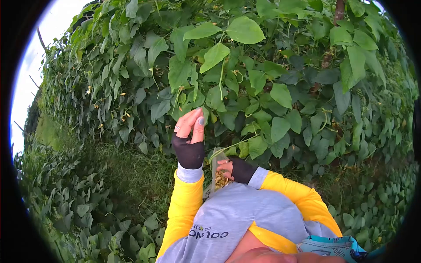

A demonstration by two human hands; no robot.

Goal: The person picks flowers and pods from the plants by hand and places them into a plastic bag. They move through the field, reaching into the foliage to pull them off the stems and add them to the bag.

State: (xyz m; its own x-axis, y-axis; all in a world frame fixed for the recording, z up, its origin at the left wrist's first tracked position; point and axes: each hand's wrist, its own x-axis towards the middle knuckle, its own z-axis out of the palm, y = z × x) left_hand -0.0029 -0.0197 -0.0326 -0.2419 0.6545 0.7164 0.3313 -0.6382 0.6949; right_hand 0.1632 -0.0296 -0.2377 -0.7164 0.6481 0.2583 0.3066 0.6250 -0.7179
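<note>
My left hand (189,136), in a dark fingerless glove, is raised against the leaves of the climbing bean plants (263,92). Its fingers and thumb are drawn together in a pinch; what lies between them, if anything, is hidden. Lower down, my right hand (237,169), gloved alike, has its fingers curled at the edge of a clear plastic bag (213,173) in front of my chest. Small yellow-brown pieces (222,179), perhaps flowers or pods, show in the bag. Thin green stems or pods (216,154) lie across its mouth.
A dense wall of vines fills the front, with slender hanging green pods (221,79) and small yellow blossoms (123,118). A brown post (339,12) rises among the leaves at upper right. Grass (131,175) and low plants (83,210) cover the ground on the left.
</note>
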